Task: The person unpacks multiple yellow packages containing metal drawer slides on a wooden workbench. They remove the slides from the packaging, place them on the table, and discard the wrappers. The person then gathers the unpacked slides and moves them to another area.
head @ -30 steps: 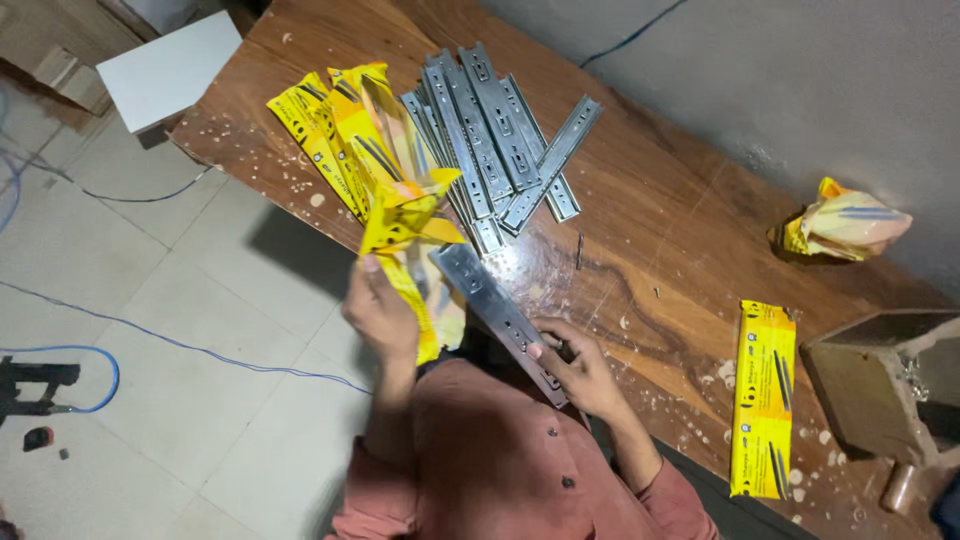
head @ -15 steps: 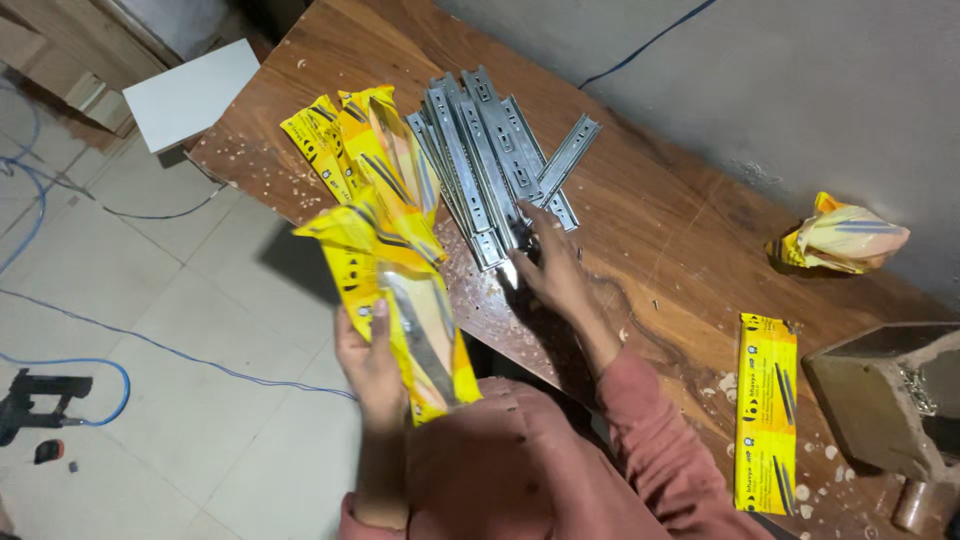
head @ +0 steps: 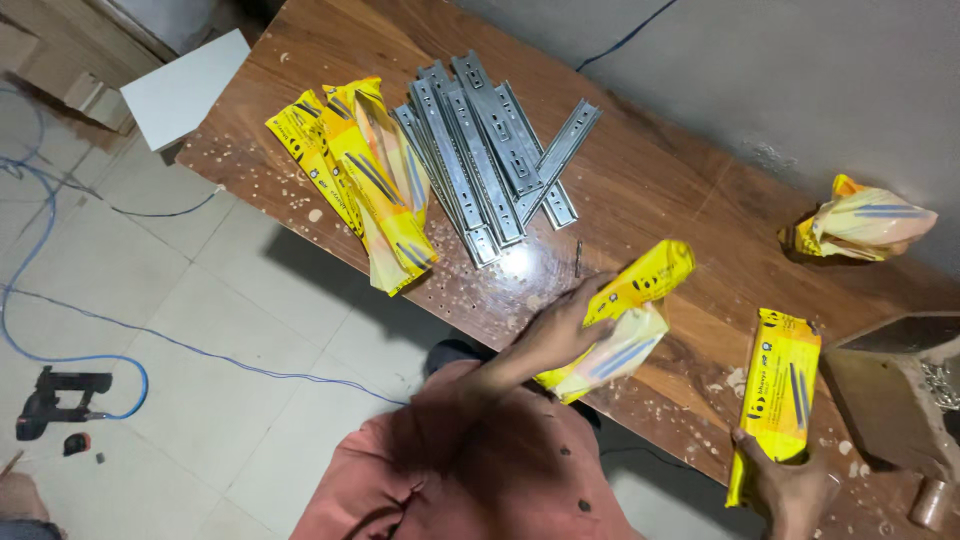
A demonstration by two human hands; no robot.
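My left hand (head: 560,335) is shut on a crumpled, empty-looking yellow wrapper (head: 625,320) and holds it over the middle of the wooden table (head: 660,190). My right hand (head: 785,490) grips the near end of a full yellow packet (head: 780,390) lying at the table's right front. Several bare metal drawer slides (head: 480,160) lie in a pile at the back left. Beside them on the left is a heap of yellow wrappers (head: 370,180).
Another crumpled yellow wrapper (head: 865,225) lies at the far right by the wall. An open box (head: 890,390) stands at the right edge. Sawdust covers the table. On the tiled floor are a white board (head: 185,88), a blue hose (head: 30,230) and a nail gun (head: 60,400).
My right hand laid a metal slide on the pile, then came back to the packet at the right. My left hand carried the emptied wrapper from the left to the table's middle.
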